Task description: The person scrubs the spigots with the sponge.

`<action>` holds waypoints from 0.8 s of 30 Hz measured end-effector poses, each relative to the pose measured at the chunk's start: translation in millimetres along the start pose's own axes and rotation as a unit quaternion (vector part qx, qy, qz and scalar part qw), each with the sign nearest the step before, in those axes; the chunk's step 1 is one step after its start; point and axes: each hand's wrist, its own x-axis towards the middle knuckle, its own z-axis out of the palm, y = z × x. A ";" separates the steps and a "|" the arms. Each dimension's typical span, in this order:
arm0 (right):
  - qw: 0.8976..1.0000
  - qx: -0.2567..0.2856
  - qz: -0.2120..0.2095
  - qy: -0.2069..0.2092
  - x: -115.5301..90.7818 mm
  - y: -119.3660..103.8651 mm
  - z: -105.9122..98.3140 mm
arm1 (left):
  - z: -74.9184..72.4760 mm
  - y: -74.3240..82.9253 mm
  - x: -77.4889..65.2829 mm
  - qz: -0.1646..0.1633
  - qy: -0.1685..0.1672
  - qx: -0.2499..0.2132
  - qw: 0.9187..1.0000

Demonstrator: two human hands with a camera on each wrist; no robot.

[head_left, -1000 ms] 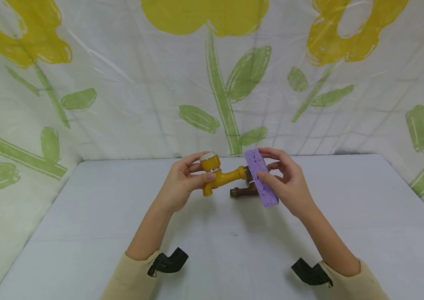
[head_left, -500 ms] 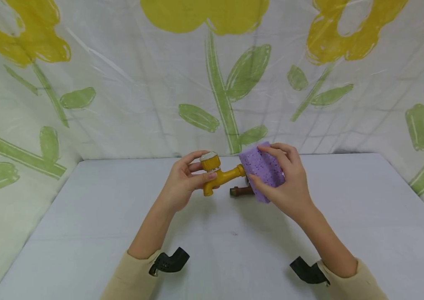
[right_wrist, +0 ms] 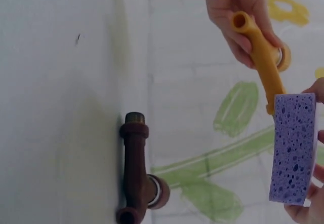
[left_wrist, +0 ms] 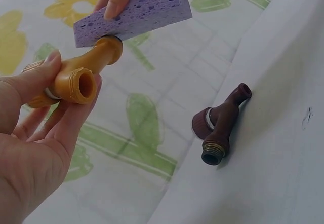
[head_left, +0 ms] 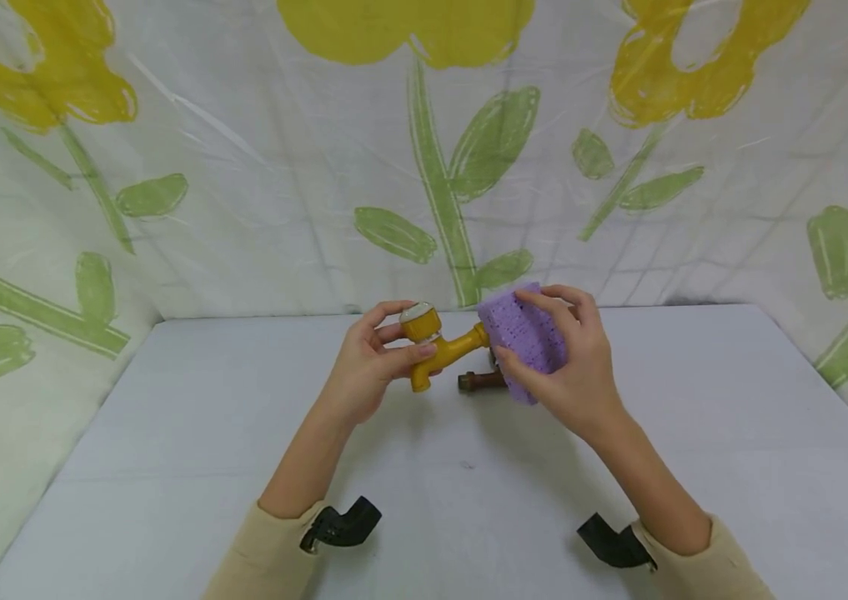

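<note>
My left hand (head_left: 363, 362) grips a yellow faucet (head_left: 454, 350) by its body and knob, holding it above the table with the spout downward. In my right hand (head_left: 581, 367) is a purple sponge (head_left: 524, 333), pinched between thumb and fingers. The sponge's face meets the threaded end of the yellow faucet, which it hides in the head view. A brown faucet (left_wrist: 223, 122) lies on the table beyond the hands, partly covered by the sponge in the head view. In the right wrist view that brown faucet (right_wrist: 135, 163) shows whole, lying apart from both hands.
A white table (head_left: 243, 450) spreads under both arms. Behind it hangs a pale sheet (head_left: 258, 167) painted with yellow flowers and green leaves. Black curved camera mounts (head_left: 344, 523) sit at both beige sleeves.
My right hand has turned the sponge from edge-on to broad face and brought it against the yellow faucet's end. The left hand keeps its grip, nearly still.
</note>
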 end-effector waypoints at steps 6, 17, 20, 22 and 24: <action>1.000 -0.010 -0.001 -0.015 -1.3 -3.7 1.7 | 3.7 0.0 -0.5 -0.003 0.006 -0.013 1.000; 0.999 -0.013 -0.030 -0.035 -7.3 -8.6 11.6 | 3.3 -5.3 1.1 0.013 -0.011 -0.041 0.999; 0.998 -0.017 -0.034 -0.042 -9.2 -10.7 13.9 | 3.8 -6.9 1.2 0.020 -0.015 -0.045 0.999; 0.998 -0.022 -0.037 -0.046 -10.2 -11.3 15.0 | 3.9 -7.3 0.9 0.021 -0.018 -0.048 0.998; 0.997 -0.028 -0.045 -0.048 -10.7 -11.3 15.8 | 3.5 -7.5 1.1 0.022 -0.023 -0.051 0.998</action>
